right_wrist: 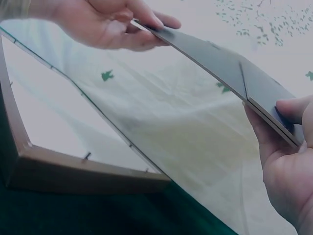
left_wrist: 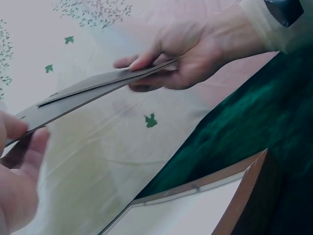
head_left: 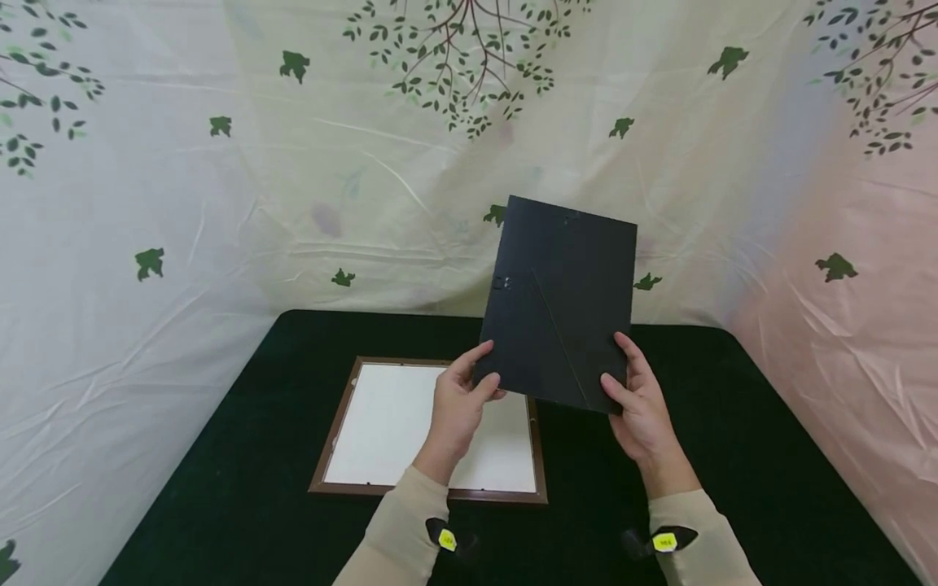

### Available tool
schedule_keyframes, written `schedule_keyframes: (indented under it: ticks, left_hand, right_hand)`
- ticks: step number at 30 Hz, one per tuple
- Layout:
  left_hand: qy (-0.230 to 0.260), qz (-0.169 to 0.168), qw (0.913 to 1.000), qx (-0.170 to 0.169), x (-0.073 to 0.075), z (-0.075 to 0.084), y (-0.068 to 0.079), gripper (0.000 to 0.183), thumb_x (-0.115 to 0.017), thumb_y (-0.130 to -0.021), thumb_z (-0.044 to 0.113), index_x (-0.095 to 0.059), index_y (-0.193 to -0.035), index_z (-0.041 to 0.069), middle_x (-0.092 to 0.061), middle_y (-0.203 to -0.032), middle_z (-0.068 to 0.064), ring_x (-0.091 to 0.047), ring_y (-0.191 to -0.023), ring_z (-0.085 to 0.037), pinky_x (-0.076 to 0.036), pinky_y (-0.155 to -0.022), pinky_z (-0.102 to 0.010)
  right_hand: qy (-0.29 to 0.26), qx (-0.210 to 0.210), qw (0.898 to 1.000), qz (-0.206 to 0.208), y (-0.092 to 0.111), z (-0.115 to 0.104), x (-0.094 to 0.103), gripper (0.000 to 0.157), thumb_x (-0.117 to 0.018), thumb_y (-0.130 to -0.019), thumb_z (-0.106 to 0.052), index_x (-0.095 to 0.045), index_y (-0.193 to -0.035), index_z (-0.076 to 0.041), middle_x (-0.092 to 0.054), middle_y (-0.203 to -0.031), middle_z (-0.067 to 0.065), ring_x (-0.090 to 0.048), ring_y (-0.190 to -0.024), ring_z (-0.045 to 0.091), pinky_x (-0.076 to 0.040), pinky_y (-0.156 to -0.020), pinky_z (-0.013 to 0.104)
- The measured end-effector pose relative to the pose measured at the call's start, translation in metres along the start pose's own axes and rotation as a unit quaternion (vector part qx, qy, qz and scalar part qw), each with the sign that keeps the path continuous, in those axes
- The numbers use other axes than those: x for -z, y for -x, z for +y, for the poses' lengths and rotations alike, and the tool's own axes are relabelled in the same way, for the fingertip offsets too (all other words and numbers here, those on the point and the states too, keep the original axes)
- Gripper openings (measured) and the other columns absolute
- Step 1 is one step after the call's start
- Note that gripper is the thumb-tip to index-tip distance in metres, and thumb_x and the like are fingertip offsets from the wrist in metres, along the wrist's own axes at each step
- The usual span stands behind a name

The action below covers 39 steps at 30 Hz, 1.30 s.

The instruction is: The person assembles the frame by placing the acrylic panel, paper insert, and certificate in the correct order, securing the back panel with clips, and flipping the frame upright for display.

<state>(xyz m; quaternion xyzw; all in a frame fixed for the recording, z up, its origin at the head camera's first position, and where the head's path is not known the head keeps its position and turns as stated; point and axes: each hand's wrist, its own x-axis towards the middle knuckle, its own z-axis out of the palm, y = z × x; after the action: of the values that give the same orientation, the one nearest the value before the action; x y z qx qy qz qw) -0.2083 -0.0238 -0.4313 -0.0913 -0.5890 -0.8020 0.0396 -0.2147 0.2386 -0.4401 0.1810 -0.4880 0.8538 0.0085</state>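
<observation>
A black picture frame backing board [head_left: 560,301] is held up in the air, tilted, above the far part of the table. My left hand [head_left: 458,407] pinches its lower left corner between thumb and fingers. At the lower right corner my right hand [head_left: 645,415] grips it the same way. A diagonal line on the board marks the edge of its stand flap [right_wrist: 269,93], which lies nearly flat. Below and left, a brown picture frame [head_left: 540,464] lies on the table with a white sheet [head_left: 374,423] inside it. My left hand and forearm partly cover that frame in the head view.
Dark green cloth [head_left: 242,488] covers the table. Behind it and on both sides hangs a pale curtain [head_left: 410,203] printed with leaves and branches. Small dark tabs [right_wrist: 87,156] stick up along the frame's inner edge.
</observation>
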Motion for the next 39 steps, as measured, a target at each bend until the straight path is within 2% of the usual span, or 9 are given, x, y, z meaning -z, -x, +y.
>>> schedule_keyframes:
  ticks: [4, 6, 10, 14, 20, 24, 28, 35, 39]
  left_hand:
    - [0.027, 0.057, 0.9974, -0.033, -0.007, -0.005, 0.003, 0.034, -0.063, -0.091, 0.0, -0.064, -0.124, 0.006, -0.06, -0.113, -0.018, -0.066, -0.085, -0.021, -0.056, -0.079, -0.032]
    - [0.027, 0.065, 0.9967, -0.04, -0.012, -0.008, 0.004, 0.033, -0.063, -0.092, 0.002, -0.063, -0.125, 0.006, -0.06, -0.109, -0.019, -0.067, -0.083, -0.021, -0.055, -0.08, -0.032]
    - [0.011, 0.017, 0.9992, -0.035, -0.023, -0.011, 0.008, 0.046, -0.066, -0.091, 0.005, -0.055, -0.134, 0.014, -0.057, -0.12, -0.014, -0.066, -0.095, -0.023, -0.055, -0.081, -0.03]
    - [-0.003, -0.038, 0.9991, -0.021, -0.033, -0.005, 0.015, 0.061, -0.068, -0.088, 0.003, -0.045, -0.143, 0.019, -0.051, -0.133, -0.011, -0.063, -0.106, -0.028, -0.055, -0.079, -0.029]
    - [-0.03, -0.045, 0.9984, -0.015, -0.033, -0.011, 0.015, 0.069, -0.067, -0.087, -0.002, -0.04, -0.144, 0.026, -0.048, -0.135, -0.01, -0.065, -0.103, -0.028, -0.056, -0.079, -0.035]
    - [-0.03, -0.044, 0.9985, -0.01, -0.028, -0.007, 0.014, 0.07, -0.065, -0.087, -0.006, -0.039, -0.144, 0.025, -0.047, -0.137, -0.011, -0.065, -0.104, -0.029, -0.055, -0.081, -0.035]
    - [-0.027, -0.047, 0.9985, -0.007, -0.017, 0.007, 0.014, 0.073, -0.064, -0.087, -0.009, -0.038, -0.146, 0.024, -0.042, -0.143, -0.008, -0.064, -0.106, -0.029, -0.055, -0.082, -0.035]
    - [-0.007, -0.079, 0.9965, 0.026, 0.018, 0.031, 0.017, 0.079, -0.06, -0.086, -0.015, -0.035, -0.147, 0.028, -0.035, -0.149, -0.002, -0.06, -0.113, -0.03, -0.053, -0.087, -0.037]
    - [-0.027, -0.106, 0.9934, 0.035, 0.04, 0.042, 0.023, 0.077, -0.058, -0.086, -0.015, -0.034, -0.147, 0.026, -0.036, -0.149, -0.004, -0.058, -0.115, -0.031, -0.052, -0.088, -0.037]
  right_hand:
    - [-0.014, 0.009, 1.0, 0.001, 0.001, 0.003, -0.011, 0.061, -0.037, -0.097, 0.015, -0.02, -0.149, -0.01, -0.019, -0.148, 0.011, -0.053, -0.117, 0.019, -0.052, -0.088, 0.028]
    - [-0.013, 0.006, 1.0, 0.004, 0.002, 0.006, -0.018, 0.06, -0.038, -0.096, 0.016, -0.022, -0.147, -0.01, -0.021, -0.146, 0.012, -0.053, -0.117, 0.019, -0.052, -0.087, 0.03]
    - [0.018, -0.015, 1.0, 0.019, 0.003, 0.015, -0.032, 0.059, -0.046, -0.094, 0.014, -0.028, -0.143, -0.014, -0.026, -0.143, 0.013, -0.053, -0.117, 0.02, -0.052, -0.087, 0.031]
    - [0.065, -0.029, 0.997, 0.032, 0.005, 0.023, -0.043, 0.057, -0.052, -0.093, 0.012, -0.03, -0.139, -0.013, -0.028, -0.142, 0.012, -0.051, -0.119, 0.021, -0.051, -0.089, 0.03]
    - [0.101, -0.039, 0.993, 0.039, 0.006, 0.03, -0.051, 0.058, -0.057, -0.092, 0.007, -0.03, -0.14, -0.012, -0.03, -0.144, 0.012, -0.048, -0.124, 0.024, -0.05, -0.092, 0.031]
    - [0.123, -0.046, 0.991, 0.038, 0.006, 0.033, -0.053, 0.061, -0.059, -0.092, 0.003, -0.03, -0.143, -0.014, -0.028, -0.146, 0.011, -0.047, -0.126, 0.023, -0.048, -0.093, 0.031]
    - [0.123, -0.043, 0.991, 0.026, 0.005, 0.031, -0.057, 0.064, -0.058, -0.094, 0.001, -0.027, -0.147, -0.015, -0.026, -0.149, 0.012, -0.048, -0.127, 0.021, -0.047, -0.096, 0.03]
    - [0.081, -0.024, 0.996, 0.029, 0.0, 0.013, -0.05, 0.061, -0.052, -0.098, 0.0, -0.024, -0.15, -0.011, -0.029, -0.145, 0.015, -0.052, -0.119, 0.02, -0.048, -0.094, 0.029]
    - [0.063, -0.023, 0.997, 0.036, 0.001, 0.003, -0.04, 0.06, -0.049, -0.099, 0.0, -0.023, -0.151, -0.012, -0.025, -0.149, 0.012, -0.052, -0.12, 0.018, -0.048, -0.093, 0.028]
